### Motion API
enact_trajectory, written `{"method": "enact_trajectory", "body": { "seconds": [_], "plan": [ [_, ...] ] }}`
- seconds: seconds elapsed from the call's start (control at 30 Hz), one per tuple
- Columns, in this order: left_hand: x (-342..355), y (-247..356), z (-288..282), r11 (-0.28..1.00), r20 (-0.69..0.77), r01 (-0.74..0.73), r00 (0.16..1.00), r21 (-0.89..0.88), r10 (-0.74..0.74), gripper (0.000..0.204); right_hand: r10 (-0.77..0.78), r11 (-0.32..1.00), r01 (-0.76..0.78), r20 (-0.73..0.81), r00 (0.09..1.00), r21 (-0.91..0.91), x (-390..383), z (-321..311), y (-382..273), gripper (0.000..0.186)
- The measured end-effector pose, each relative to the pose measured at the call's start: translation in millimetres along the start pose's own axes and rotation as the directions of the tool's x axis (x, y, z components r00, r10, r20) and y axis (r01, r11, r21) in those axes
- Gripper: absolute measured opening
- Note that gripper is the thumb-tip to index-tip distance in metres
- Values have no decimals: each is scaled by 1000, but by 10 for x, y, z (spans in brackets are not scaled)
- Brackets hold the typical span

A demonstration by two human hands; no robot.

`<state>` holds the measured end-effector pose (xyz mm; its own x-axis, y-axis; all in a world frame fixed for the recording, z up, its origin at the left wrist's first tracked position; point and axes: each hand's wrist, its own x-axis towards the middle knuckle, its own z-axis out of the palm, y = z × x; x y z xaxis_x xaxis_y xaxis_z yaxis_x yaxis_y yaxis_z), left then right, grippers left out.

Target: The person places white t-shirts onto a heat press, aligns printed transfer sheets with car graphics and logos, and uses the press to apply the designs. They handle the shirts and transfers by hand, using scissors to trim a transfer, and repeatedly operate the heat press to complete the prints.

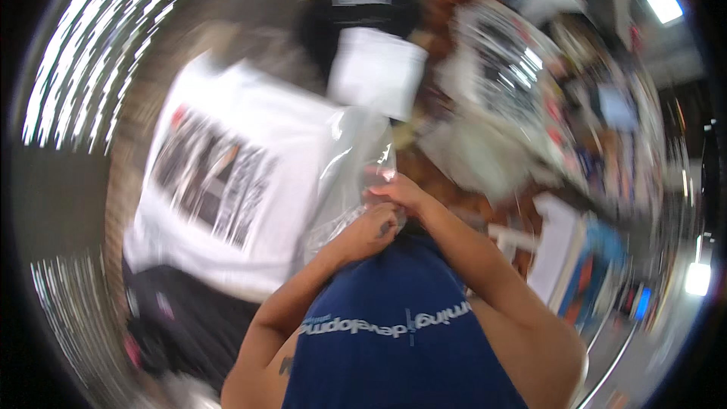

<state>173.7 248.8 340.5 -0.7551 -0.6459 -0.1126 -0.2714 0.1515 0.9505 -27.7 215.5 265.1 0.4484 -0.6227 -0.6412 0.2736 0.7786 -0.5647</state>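
Observation:
A clear plastic bag [350, 153] lies in front of my body, partly over the right side of a white printed T-shirt [284, 117]. My left hand [371, 231] is closed, its fingers gripping the bag's near edge. Just above it, my right hand [401, 193] pinches the same plastic, and the two hands are nearly touching. Motion blur hides the exact finger positions. The shirt is spread out, with a dark picture printed across its chest.
Beyond the bag lies a white square sheet [379, 72] on a black garment [322, 23]. Another printed white garment [500, 68] is at the far right, near piled goods. Dark cloth [189, 318] sits at the near left, and a white box-like object [556, 246] at the right.

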Motion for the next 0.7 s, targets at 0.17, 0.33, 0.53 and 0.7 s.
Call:
{"method": "enact_trajectory", "body": {
  "seconds": [0.17, 0.33, 0.53, 0.7],
  "plan": [
    [678, 298, 342, 982, 174, -88, 983, 170, 58, 21, -30, 874, 358, -699, 714, 328, -1200, -2049, 1009, 29],
    [1166, -191, 641, 888, 216, 133, 944, 441, -249, 23, -22, 663, 660, -871, 491, 354, -1895, -3638, 1947, 27],
    [1373, -333, 1240, 742, 158, 444, 797, 502, -583, 30, -37, 330, 804, -844, 535, 495, -1434, -4336, 1444, 63],
    [1116, -688, 1310, 626, 40, 631, 689, 458, -724, 36, -35, 959, -189, -753, 658, -210, -1507, -3989, 436, 79]
  ]
}}
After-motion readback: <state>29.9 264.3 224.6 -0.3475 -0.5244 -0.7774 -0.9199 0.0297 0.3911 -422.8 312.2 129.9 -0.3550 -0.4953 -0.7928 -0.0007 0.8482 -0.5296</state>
